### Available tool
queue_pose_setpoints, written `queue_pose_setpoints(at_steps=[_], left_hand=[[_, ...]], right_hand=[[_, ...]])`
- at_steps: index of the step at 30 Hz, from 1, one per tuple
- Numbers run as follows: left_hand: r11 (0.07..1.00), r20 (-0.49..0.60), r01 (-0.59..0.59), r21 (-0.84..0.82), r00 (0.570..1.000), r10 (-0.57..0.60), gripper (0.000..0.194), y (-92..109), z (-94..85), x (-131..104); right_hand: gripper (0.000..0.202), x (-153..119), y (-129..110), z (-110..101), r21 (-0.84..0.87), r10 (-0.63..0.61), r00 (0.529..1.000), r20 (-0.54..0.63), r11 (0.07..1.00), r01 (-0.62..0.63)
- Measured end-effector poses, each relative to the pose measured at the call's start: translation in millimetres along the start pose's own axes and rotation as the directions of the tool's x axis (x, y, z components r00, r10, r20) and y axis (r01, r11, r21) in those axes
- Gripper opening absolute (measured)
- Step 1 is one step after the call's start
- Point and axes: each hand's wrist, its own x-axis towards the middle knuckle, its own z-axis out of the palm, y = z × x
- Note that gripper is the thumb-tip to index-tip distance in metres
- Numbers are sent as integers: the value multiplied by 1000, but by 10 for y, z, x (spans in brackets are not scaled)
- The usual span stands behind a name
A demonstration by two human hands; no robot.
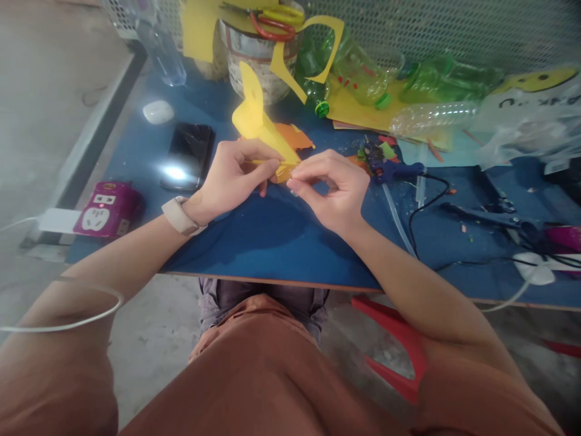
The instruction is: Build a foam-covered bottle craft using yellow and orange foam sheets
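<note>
My left hand is closed in a pinch on a piece of yellow craft paper, with a thin folded edge of it running between my fingers. My right hand pinches the same edge from the other side, its fingertips almost touching those of the left. Above the hands, the paper rises into a curved, upright flap. Part of its lower end is covered by my fingers. Behind it lies an orange paper scrap. A blue glue gun rests just beyond my right hand.
A black phone, a white case and a purple power socket lie left. Behind stand a bucket with scissors on top and several green plastic bottles. Cables and pliers-like tools crowd the right.
</note>
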Motion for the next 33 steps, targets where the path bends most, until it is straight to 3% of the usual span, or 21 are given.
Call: queue_pose_setpoints(at_steps=[8, 15, 22, 28, 33], left_hand=[[1000, 16, -14, -22, 1000, 15, 21, -8, -4, 1], [999, 0, 35, -14, 999, -35, 23, 47, 18, -7], [1000, 6, 13, 12, 1000, -14, 18, 17, 12, -12], [1000, 8, 22, 12, 1000, -22, 18, 5, 13, -3], [1000, 10, 14, 13, 1000, -14, 18, 11, 16, -4]], right_hand=[[40, 12, -12, 8, -58, -34, 999, 1, 998, 34], [29, 3, 39, 8, -54, -137, 991, 1, 989, 137], [22, 2, 37, -12, -66, -165, 986, -19, 984, 164], [31, 9, 26, -11, -25, -122, 992, -20, 992, 122], [21, -18, 80, -10, -9, -99, 995, -16, 995, 99]])
